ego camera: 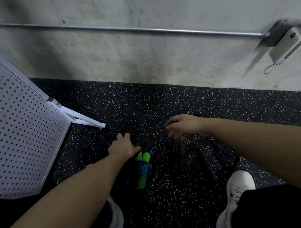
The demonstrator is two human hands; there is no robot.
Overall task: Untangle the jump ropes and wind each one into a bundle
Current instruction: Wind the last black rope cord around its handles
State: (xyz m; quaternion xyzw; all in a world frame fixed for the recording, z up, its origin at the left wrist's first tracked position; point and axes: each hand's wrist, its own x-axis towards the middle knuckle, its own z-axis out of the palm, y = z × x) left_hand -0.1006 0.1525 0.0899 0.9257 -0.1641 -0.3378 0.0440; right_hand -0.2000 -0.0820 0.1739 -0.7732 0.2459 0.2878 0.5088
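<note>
- I read this as a gym or training room, seen from my head camera looking down at the ground.
- The black rubber floor flecked with white (163, 103) fills the view from 3 to 9 o'clock, the speckled matting usual in workout spaces.
- A bare, stained grey concrete wall (144, 59) stands at 12 o'clock, with a thin metal conduit pipe (125, 30) running across it to a metal junction box (275, 33) at 2 o'clock.
- A white perforated metal panel (21, 129) on a frame leans in at 9 o'clock, like an equipment rack.
- A bundled jump rope with green handles and blue cord (142, 169) lies at 6 o'clock, beside white sneakers (236, 194).
</note>
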